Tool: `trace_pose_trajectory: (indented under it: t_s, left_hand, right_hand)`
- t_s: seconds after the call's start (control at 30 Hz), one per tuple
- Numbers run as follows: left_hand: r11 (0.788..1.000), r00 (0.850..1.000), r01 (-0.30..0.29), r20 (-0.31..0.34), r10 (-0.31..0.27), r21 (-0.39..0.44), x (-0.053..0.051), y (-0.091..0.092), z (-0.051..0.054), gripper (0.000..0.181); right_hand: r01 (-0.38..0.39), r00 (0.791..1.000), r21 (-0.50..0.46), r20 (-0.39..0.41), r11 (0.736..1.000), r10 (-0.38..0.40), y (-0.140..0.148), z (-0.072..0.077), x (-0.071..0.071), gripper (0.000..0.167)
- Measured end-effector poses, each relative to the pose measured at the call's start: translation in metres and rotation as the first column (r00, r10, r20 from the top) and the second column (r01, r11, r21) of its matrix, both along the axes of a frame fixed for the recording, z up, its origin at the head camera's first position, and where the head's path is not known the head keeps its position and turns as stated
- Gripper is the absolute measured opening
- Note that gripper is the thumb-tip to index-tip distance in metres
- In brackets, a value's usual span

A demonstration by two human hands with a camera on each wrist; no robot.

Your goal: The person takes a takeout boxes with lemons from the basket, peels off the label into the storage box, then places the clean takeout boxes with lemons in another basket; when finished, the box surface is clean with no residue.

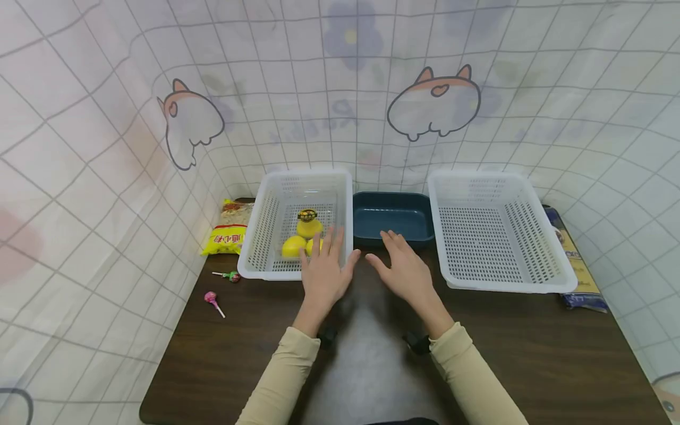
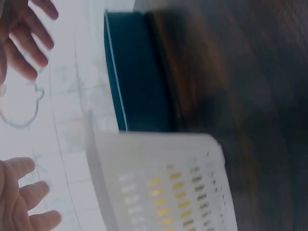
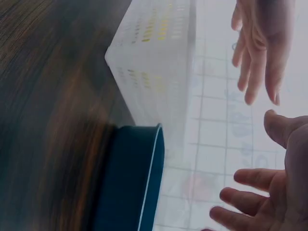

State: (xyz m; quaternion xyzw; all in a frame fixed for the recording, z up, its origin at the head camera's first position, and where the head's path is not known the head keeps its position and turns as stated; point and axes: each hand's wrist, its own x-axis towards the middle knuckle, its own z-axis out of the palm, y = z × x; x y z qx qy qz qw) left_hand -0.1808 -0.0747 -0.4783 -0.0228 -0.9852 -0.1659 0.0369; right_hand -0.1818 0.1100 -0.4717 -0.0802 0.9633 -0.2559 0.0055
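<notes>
My left hand is held over the front right corner of the left white basket, fingers straight and spread, holding nothing. Inside that basket are several yellow rounded things, one bearing a dark label, seemingly in a clear container; the hand partly hides them. To the right, my right hand hovers palm down before the dark teal tray, its fingers loosely extended and nothing in them. Both wrist views show the hands, left and right, raised above the basket and tray rims.
A second white basket stands at the right, with a blue and tan packet beside it. By the left basket lie a yellow food packet, a green lollipop and a pink lollipop on the dark wooden table.
</notes>
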Motion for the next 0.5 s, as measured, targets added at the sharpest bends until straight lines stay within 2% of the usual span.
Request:
trace_pose_trajectory:
  t_s: [0.2,0.37,0.5]
  left_hand:
    - [0.999,0.999,-0.033,-0.005,0.034,0.042,-0.016,-0.024,0.006,0.074]
    - [0.994,0.999,-0.037,-0.022,0.040,0.104,-0.032,-0.049,0.010,0.071]
    - [0.990,0.999,-0.044,0.014,0.042,0.132,-0.046,-0.070,0.009,0.071]
  right_hand:
    - [-0.046,0.999,-0.152,-0.014,0.987,0.044,-0.017,0.004,-0.006,0.063]
    - [-0.095,0.995,-0.277,-0.014,0.956,0.095,-0.035,0.004,-0.011,0.059]
    - [-0.087,0.994,-0.364,0.031,0.927,0.105,-0.049,0.000,-0.016,0.061]
